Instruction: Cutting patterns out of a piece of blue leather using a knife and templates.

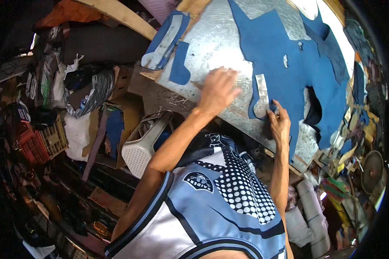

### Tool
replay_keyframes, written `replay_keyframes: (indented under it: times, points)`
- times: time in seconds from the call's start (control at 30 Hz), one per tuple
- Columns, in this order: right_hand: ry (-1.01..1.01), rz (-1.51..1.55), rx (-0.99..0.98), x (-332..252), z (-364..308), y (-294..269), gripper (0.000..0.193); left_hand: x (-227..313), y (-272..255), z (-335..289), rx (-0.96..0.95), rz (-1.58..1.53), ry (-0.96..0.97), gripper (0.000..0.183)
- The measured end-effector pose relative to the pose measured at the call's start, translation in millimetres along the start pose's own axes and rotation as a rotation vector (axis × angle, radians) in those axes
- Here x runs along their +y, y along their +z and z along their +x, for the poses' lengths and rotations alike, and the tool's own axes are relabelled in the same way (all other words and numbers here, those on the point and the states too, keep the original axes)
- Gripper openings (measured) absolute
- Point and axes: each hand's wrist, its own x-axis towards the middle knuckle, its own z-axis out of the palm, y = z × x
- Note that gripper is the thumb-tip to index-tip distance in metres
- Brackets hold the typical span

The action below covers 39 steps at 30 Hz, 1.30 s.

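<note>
A large blue sheet of leather-like material [272, 47] with cut-out gaps lies on the metal-topped table [207, 39]. On its near left part rests a pale, worn template [261, 97], a straight strip with a rounded end. My right hand [281, 123] is beside that rounded end, thumb and forefinger curled close together; whatever is between them is too small to make out. Left of the template, my left hand [220, 90] is over the bare metal, fingers stretched and blurred, holding nothing visible. A cut blue piece [180, 64] of similar shape lies farther left.
Another pale template [162, 41] lies on blue pieces at the table's far left. Below the table's left edge stands a light plastic stool [138, 153] near a cardboard box [132, 112]. Crates [41, 140] are at left; scraps [354, 134] heap up at right, near wrapped rolls [311, 211].
</note>
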Motion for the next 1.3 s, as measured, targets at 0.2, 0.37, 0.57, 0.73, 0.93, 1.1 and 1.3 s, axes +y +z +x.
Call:
replay_keyframes:
  times: [0.2,0.37,0.57,0.73,0.93,1.1,1.3]
  points:
    - [0.048,0.068,0.003,11,12,7,0.037,-45,-84,-8,0.067,0.471,-0.517,0.049]
    - [0.057,0.036,0.031,6,4,6,0.040,-67,-74,0,-0.015,0.408,-0.592,0.049]
    - [-0.037,-0.104,0.019,-3,-2,13,0.047,-59,-73,-3,-0.010,0.423,-0.582,0.053]
    - [-0.032,-0.053,0.010,-11,-6,4,0.045,-25,-62,19,0.001,0.226,-0.434,0.047]
    - [-0.078,-0.022,-0.107,-12,-10,0,0.047,27,17,22,-0.131,0.038,0.092,0.057]
    - [-0.113,0.035,-0.141,-16,-12,7,0.044,21,25,14,-0.285,0.064,0.090,0.078]
    - [-0.163,0.037,-0.130,-9,-3,1,0.042,23,29,19,-0.290,0.104,0.094,0.077]
